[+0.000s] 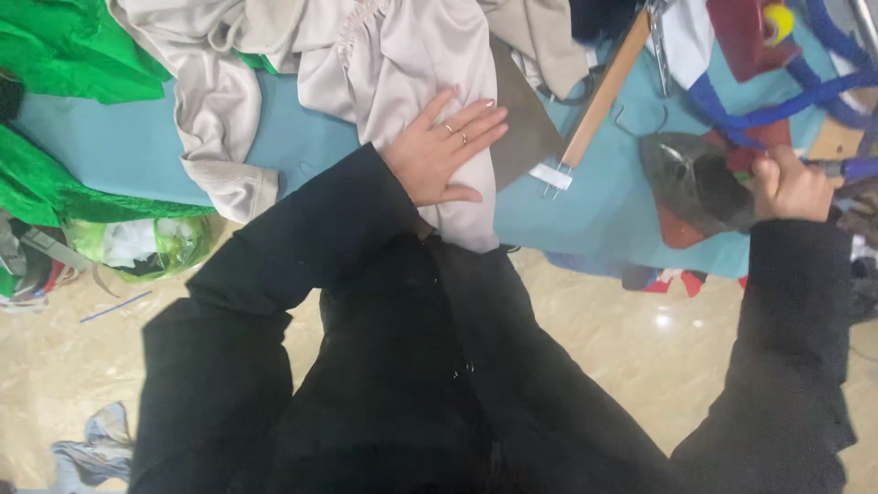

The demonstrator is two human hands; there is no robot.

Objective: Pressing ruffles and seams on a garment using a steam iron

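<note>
- Fingers of the left hand are spread apart and laid flat on a pale satin garment, pinning it to the blue tabletop; nothing is gripped, it's just pressed down.
- Fingers of the right hand are curled tight around the handle of what looks like an iron, a dark grey thing sitting on the tabletop well apart from the garment, over on the right. The handle itself is mostly hidden by the fist, so "iron" is a best guess.
- The garment is spread across the top middle of the tabletop, with one cuffed sleeve trailing to the left and the hem hanging just over the near edge.
- A darker taupe cloth is tucked beside the flattened part, and a wooden hanger with a metal clip lies just past it.
- Green fabric is piled at the far left; a tangle of red and blue stuff is seen at the top right.
- Step in hand, as far as can be judged: the cloth is being smoothed and held while the iron is fetched.
- Next move probably calls for the iron to be carried across over the hanger, and the flat hand to be kept clear of the soleplate.
</note>
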